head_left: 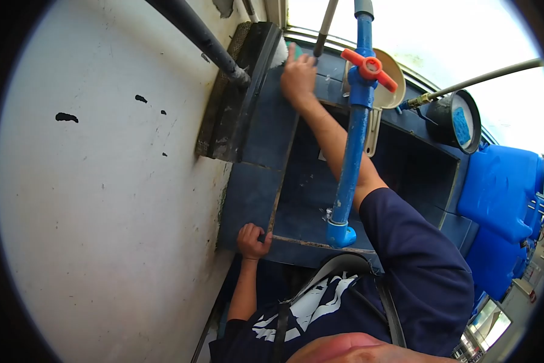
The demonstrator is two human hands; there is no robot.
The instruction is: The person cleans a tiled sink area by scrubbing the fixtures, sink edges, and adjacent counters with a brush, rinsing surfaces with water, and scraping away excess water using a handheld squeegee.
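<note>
My right hand point(298, 78) reaches to the far left corner of the dark blue tiled sink ledge point(266, 127). Its fingers are wrapped on a green object point(293, 52), mostly hidden, beside something white and foamy point(280, 53). My left hand point(254, 242) rests on the near left edge of the tiles, fingers curled over the surface, with no object visible in it. Between my arms and the far ledge lies the dark sink basin point(308, 187). A blue pipe point(351, 157) with a red valve handle point(370, 69) stands in front of my right forearm.
A beige dipper point(391, 78) lies on the far ledge. To its right are a black bucket point(454, 121) with a blue cloth or sponge and blue jugs point(503, 187). A black block point(235, 97) and dark pipe point(199, 39) sit along the stained white wall point(114, 181).
</note>
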